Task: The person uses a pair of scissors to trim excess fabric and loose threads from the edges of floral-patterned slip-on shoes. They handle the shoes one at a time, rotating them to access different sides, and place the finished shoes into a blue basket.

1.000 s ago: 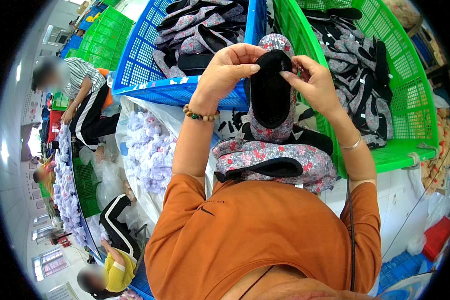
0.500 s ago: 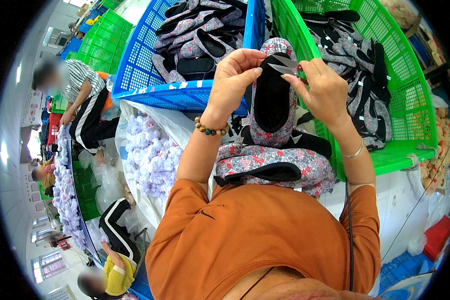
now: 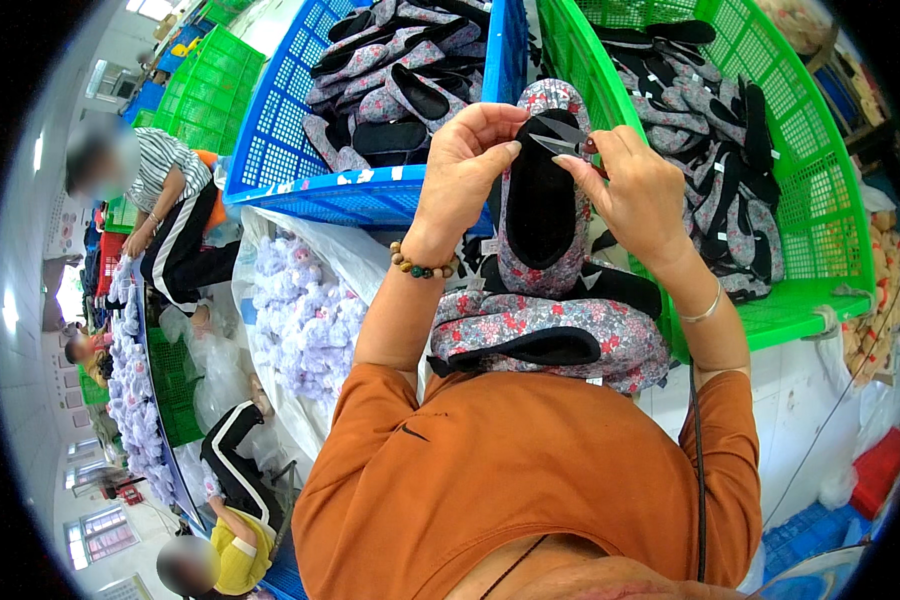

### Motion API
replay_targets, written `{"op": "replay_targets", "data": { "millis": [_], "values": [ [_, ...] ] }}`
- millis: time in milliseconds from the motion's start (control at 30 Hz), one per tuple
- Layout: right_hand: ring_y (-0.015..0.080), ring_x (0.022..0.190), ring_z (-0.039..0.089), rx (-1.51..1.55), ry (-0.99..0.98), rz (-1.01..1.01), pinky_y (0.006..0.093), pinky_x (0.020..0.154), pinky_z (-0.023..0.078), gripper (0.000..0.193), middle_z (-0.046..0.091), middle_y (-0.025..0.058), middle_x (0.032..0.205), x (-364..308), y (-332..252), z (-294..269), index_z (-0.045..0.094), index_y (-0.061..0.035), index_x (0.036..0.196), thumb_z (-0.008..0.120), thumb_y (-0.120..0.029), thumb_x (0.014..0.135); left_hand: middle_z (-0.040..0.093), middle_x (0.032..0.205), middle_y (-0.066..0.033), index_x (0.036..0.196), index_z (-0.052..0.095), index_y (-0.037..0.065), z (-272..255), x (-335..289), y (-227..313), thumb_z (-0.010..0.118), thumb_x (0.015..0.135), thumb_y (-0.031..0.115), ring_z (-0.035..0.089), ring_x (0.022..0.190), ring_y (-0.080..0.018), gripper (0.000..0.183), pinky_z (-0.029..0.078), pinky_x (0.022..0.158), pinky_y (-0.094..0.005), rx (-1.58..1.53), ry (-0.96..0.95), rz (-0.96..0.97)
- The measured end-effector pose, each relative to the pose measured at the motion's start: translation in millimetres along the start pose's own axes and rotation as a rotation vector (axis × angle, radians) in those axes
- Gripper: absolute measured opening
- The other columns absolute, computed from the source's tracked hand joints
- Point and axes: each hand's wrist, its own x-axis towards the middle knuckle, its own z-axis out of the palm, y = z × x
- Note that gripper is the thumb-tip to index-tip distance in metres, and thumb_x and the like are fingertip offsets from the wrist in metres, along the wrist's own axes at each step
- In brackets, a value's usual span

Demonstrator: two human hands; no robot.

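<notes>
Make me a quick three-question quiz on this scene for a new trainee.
1. Which hand holds the two-bladed snips?
2. True or false: the floral slipper under the snips has a white lining.
3. The large basket of slippers on the person's right is: A) blue, B) green, C) red.

Key: 1. Right hand. 2. False; it is black. 3. B.

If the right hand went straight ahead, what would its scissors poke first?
Probably the left hand: the scissors in the right hand point toward it. Depth is unclear, so the floral slipper might come first.
</notes>
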Motion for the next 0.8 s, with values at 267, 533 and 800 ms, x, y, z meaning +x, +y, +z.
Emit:
{"op": "replay_targets", "data": {
  "millis": [267,533,800],
  "values": [
    [0.0252,0.058,0.058,0.116,0.019,0.068,0.0338,0.047,0.045,0.032,0.055,0.0066,0.070,3.3,9.3,1.0,0.059,-0.0066,0.076,0.066,-0.037,0.077,0.063,0.095,-0.0064,0.107,0.057,-0.002,-1.8,0.3,-0.2,0.052,0.079,-0.009,0.059,0.084,-0.0091,0.029,0.045,0.069,-0.0184,-0.062,0.001,-0.024],
    [0.0238,0.057,0.057,-0.033,0.011,-0.053,0.0329,0.046,0.044,0.033,0.053,0.0058,0.069,1.7,5.7,-0.9,0.057,-0.0072,0.075,0.066,-0.038,0.076,0.062,0.095,-0.0060,0.107,0.056,-0.002,0.0,-0.4,-0.8,0.052,0.080,-0.009,0.059,0.086,-0.0085,0.029,0.045,0.068,-0.0180,-0.038,0.016,0.007],
    [0.0239,0.055,0.057,-0.054,0.011,-0.030,0.0329,0.045,0.043,0.031,0.052,0.0057,0.067,-0.1,0.3,-2.0,0.055,-0.0083,0.072,0.065,-0.037,0.078,0.061,0.100,-0.0056,0.110,0.055,-0.001,11.3,-4.6,0.5,0.055,0.080,-0.009,0.058,0.092,-0.0102,0.031,0.046,0.083,-0.0215,0.104,0.051,0.062]
  ]
}}
